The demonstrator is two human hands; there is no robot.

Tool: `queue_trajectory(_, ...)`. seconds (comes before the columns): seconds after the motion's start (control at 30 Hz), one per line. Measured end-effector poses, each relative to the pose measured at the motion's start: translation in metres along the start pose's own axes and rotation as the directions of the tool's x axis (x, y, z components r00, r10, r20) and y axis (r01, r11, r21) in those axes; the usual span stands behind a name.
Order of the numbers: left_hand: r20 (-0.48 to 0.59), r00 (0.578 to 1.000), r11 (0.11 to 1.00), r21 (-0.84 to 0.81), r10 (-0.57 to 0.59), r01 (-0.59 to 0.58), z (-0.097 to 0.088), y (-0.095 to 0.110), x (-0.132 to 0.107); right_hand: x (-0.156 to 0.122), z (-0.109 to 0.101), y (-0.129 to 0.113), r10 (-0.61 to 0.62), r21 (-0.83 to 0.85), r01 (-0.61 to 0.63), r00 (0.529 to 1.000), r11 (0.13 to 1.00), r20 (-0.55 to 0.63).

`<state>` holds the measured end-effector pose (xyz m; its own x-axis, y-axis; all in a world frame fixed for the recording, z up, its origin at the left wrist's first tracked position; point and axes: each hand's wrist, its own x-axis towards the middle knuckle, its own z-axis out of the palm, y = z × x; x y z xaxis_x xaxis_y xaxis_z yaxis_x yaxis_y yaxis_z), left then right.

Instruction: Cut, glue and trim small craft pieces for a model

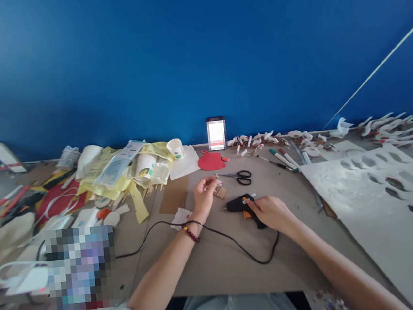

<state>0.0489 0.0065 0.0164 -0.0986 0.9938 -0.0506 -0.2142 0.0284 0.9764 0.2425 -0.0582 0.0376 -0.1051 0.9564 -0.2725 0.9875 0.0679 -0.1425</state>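
My right hand point(270, 213) is wrapped round the handle of a black hot glue gun point(239, 204), whose nozzle points left toward my other hand. Its black cord point(237, 244) loops across the cardboard sheet in front of me. My left hand point(203, 195), with a bead bracelet on the wrist, pinches a small white and brown piece point(219, 190) that rests on the table just ahead of the nozzle. Black scissors point(241, 176) lie just beyond both hands.
A red paper shape point(210, 162) and marker pens point(283, 159) lie further back. A heap of yellow bags and paper cups point(135, 171) fills the left. A large white sheet with cut-out holes point(377, 187) covers the right. Small white cut-outs point(263, 139) line the blue wall.
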Motion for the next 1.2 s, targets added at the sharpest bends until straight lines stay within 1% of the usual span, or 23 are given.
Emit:
queue_trajectory(0.13,-0.010,1.000,1.000,0.004,0.003,-0.002,0.000,-0.001,0.001,-0.002,0.001,-0.001,0.001,0.038,0.000,0.999,0.999,-0.035)
queue_trajectory(0.37,-0.024,0.999,0.999,0.031,0.022,-0.021,-0.002,-0.003,0.002,-0.007,0.002,0.001,-0.061,0.078,0.069,0.993,0.995,-0.099)
queue_trajectory(0.47,-0.026,0.999,0.999,0.034,0.025,-0.025,-0.002,-0.002,0.001,-0.005,0.000,0.006,-0.070,0.187,0.085,0.994,0.979,-0.086)
queue_trajectory(0.53,-0.015,1.000,0.999,0.033,0.021,-0.020,-0.001,-0.001,0.000,-0.003,-0.001,0.010,-0.083,0.304,0.099,0.994,0.947,-0.068)
queue_trajectory(0.63,0.011,1.000,1.000,0.022,0.003,-0.003,0.000,-0.001,-0.001,-0.002,-0.001,0.016,-0.081,0.479,0.099,0.995,0.872,-0.058)
queue_trajectory(0.7,0.022,1.000,1.000,0.013,-0.006,0.005,0.000,-0.001,-0.001,-0.002,-0.001,0.018,-0.061,0.598,0.076,0.997,0.798,-0.046)
queue_trajectory(0.77,0.033,0.999,1.000,0.011,-0.009,0.009,0.001,-0.001,-0.003,-0.002,0.000,0.020,-0.034,0.709,0.031,0.999,0.705,-0.010)
queue_trajectory(0.83,0.057,0.998,1.000,0.007,-0.018,0.018,0.002,0.000,-0.005,-0.002,0.000,0.020,-0.002,0.780,-0.016,1.000,0.625,0.023)
queue_trajectory(0.87,0.075,0.997,1.000,0.000,-0.030,0.030,0.003,0.000,-0.006,-0.001,0.001,0.020,0.013,0.800,-0.035,0.999,0.600,0.034)
queue_trajectory(0.97,0.156,0.985,0.996,-0.042,-0.074,0.081,0.006,-0.002,-0.009,0.000,0.002,0.020,0.042,0.826,-0.050,0.999,0.561,0.032)
queue_trajectory(1.07,0.237,0.968,0.993,-0.072,-0.077,0.096,0.007,-0.006,-0.011,0.001,0.003,0.020,0.046,0.836,-0.032,0.999,0.547,0.008)
queue_trajectory(1.2,0.271,0.960,0.994,-0.062,-0.068,0.088,0.007,-0.007,-0.013,0.001,0.005,0.020,0.046,0.831,-0.016,0.999,0.556,-0.012)
